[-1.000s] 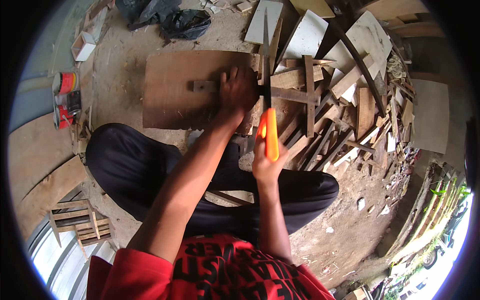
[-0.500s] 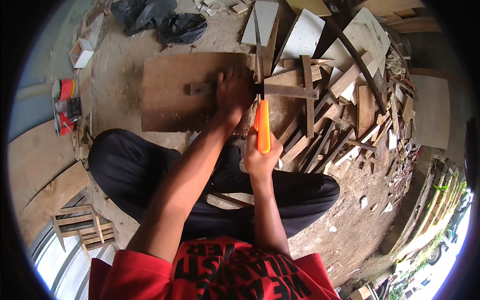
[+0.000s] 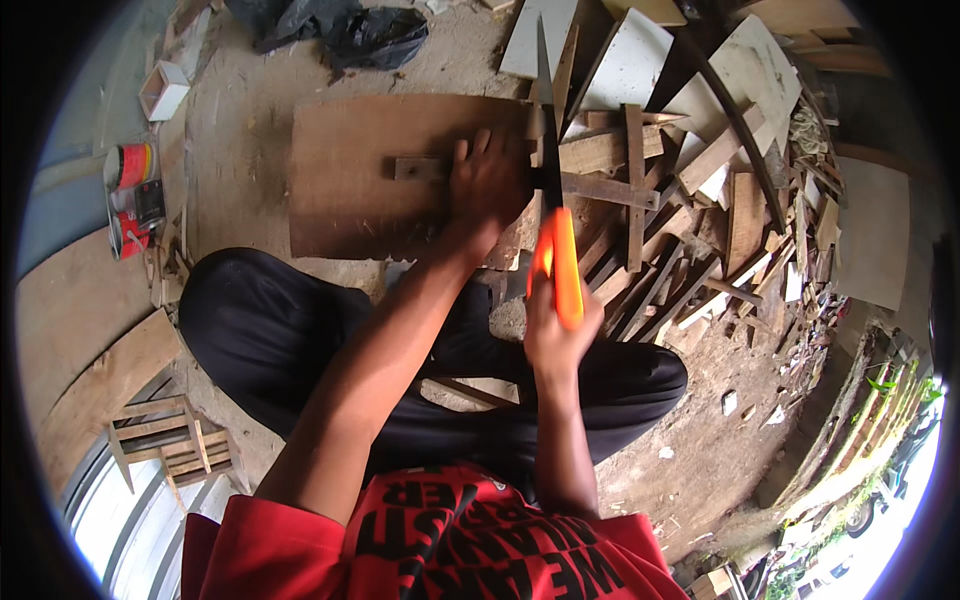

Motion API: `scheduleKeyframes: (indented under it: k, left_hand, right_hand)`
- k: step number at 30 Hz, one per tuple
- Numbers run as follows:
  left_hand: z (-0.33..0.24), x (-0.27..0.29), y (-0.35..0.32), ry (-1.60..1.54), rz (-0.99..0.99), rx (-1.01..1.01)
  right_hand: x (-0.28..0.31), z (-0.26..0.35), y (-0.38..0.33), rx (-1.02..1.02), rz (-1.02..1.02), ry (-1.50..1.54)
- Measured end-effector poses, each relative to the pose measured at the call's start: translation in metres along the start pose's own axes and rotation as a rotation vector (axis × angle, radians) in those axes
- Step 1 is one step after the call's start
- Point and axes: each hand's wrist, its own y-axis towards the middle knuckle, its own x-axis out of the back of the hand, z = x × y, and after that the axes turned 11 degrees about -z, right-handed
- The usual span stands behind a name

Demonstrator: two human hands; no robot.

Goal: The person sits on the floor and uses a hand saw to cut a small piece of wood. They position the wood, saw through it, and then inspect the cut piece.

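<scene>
My right hand (image 3: 562, 335) is closed around the orange handle (image 3: 567, 268) of a handsaw, its long, narrow blade (image 3: 545, 90) pointing away from me. The blade lies just past the right edge of a brown wooden board (image 3: 345, 185) on the floor before my crossed legs. My left hand (image 3: 490, 185) rests flat on that board, fingers stretched forward. A short wooden strip (image 3: 420, 168) with a hole sticks out left of this hand. Right of the blade, another strip end (image 3: 610, 190) shows; whether both are one piece is hidden by my hand and the saw.
Scrap wood (image 3: 650, 250) and white panels (image 3: 628, 60) are heaped at the right. Black plastic bags (image 3: 375, 38) lie at the far side. Red cans (image 3: 128, 232) and a small white box (image 3: 164, 92) stand at the left, above a slatted wooden piece (image 3: 180, 440).
My right hand has drawn the saw back toward me and slightly right. The left hand stays on the board, while the whole view has shifted a little.
</scene>
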Motion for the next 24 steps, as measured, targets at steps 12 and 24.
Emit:
scheduleKeyframes:
  k: [12, 24]
  left_hand:
    - [0.007, -0.004, -0.010, -0.030, -0.055, -0.031]
    - [-0.001, -0.009, -0.007, 0.036, -0.092, -0.047]
  right_hand:
    - [0.087, 0.001, -0.142, -0.031, 0.000, 0.010]
    - [-0.002, 0.009, 0.020, -0.010, 0.092, 0.077]
